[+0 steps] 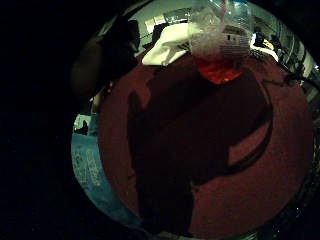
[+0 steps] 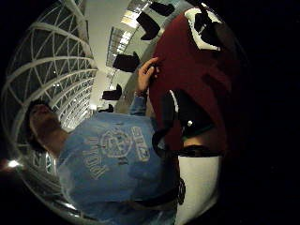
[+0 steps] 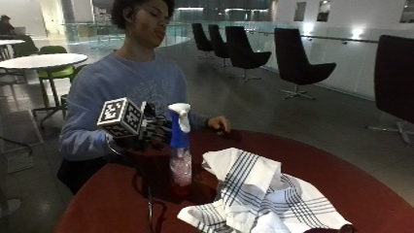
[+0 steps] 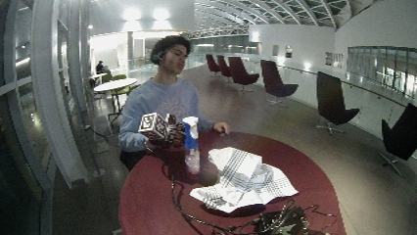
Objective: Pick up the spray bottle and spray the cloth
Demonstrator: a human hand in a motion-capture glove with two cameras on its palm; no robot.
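Observation:
A clear spray bottle (image 3: 180, 165) with a blue and white spray head and a little red liquid at its base is upright at the near left of the round red table (image 3: 349, 170). My gloved right hand (image 3: 147, 137) grips it at the neck, just under the head. Whether its base touches the table I cannot tell. In the little finger side palm view the bottle (image 1: 220, 40) is close to the palm, with the cloth (image 1: 167, 42) beyond it. The white cloth with dark stripes (image 3: 259, 194) lies crumpled right beside the bottle, to its right.
The person's bare left hand (image 3: 218, 124) rests on the table's far edge. A bundle of cables (image 4: 273, 223) lies at the table's near edge. Black chairs (image 3: 298, 63) and a white round table (image 3: 42, 60) stand well behind on the floor.

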